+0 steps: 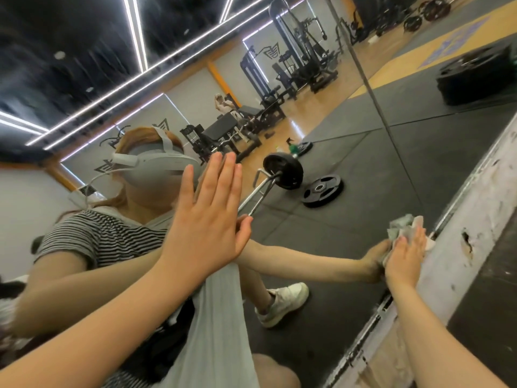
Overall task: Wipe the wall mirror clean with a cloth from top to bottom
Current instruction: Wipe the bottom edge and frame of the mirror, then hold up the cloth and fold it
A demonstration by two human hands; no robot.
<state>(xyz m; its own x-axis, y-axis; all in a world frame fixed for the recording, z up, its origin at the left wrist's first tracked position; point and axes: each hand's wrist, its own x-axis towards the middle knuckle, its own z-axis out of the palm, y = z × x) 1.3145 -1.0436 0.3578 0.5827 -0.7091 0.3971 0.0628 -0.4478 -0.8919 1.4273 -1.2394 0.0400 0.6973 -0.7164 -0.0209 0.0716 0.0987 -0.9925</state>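
The wall mirror (349,219) fills most of the view, which is tilted, and it reflects a gym and a person in a striped shirt. My left hand (207,214) lies flat against the glass with straight fingers. My right hand (405,256) presses a crumpled grey-white cloth (402,226) onto the glass, fingers straight, right at the mirror's bottom edge. Part of the cloth bunches out past my fingertips.
A worn white base strip (470,219) with chipped spots runs under the mirror's metal frame. Black rubber floor (492,317) lies beyond it. A stack of black weight plates (475,77) sits on the floor at the upper right. A vertical seam (363,79) divides the mirror panels.
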